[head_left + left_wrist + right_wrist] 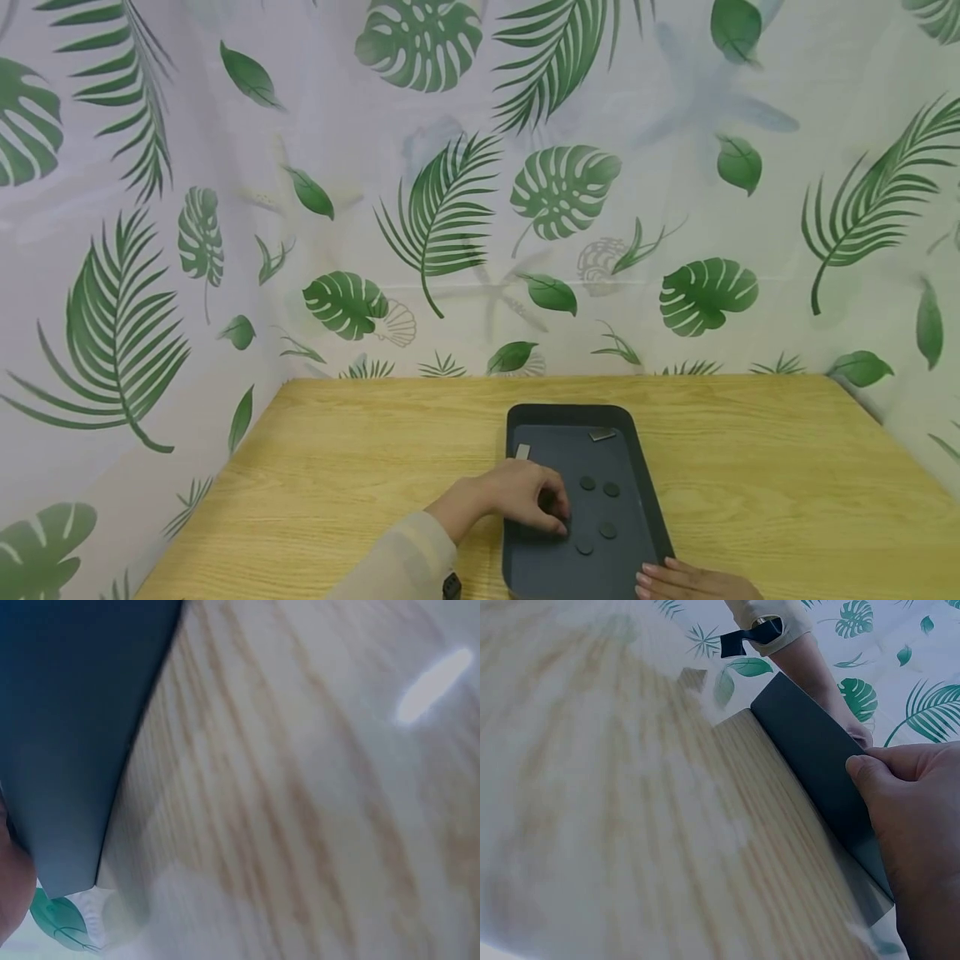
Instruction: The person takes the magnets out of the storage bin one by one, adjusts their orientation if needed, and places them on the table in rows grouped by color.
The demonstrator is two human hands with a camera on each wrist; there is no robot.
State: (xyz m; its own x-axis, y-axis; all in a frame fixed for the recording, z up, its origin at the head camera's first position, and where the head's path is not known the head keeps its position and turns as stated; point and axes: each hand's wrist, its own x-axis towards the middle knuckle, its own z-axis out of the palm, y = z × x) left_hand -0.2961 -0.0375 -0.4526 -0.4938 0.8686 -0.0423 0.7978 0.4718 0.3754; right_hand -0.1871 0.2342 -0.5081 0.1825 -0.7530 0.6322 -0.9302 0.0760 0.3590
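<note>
A dark grey rectangular tray (555, 575) lies on the table, with several small dark round discs (607, 530) flat on its floor. My left hand (525, 496) reaches over the tray's left wall, fingers curled. Its thumb and forefinger pinch at a disc low over the floor, mostly hidden by the fingertips. At the tray's near right corner, my right hand (693, 582) grips the rim. The right wrist view shows its thumb (866, 769) against the outer wall. In the left wrist view, the tray's outer wall (82, 735) fills the left side, with only a sliver of hand showing.
Two small flat rectangular pieces lie in the tray: a pale one (522, 452) by the left wall and a metallic one (602, 435) near the far end. Wood-grain table (360, 450) surrounds the tray. A leaf-printed sheet (465, 233) hangs behind and at the sides.
</note>
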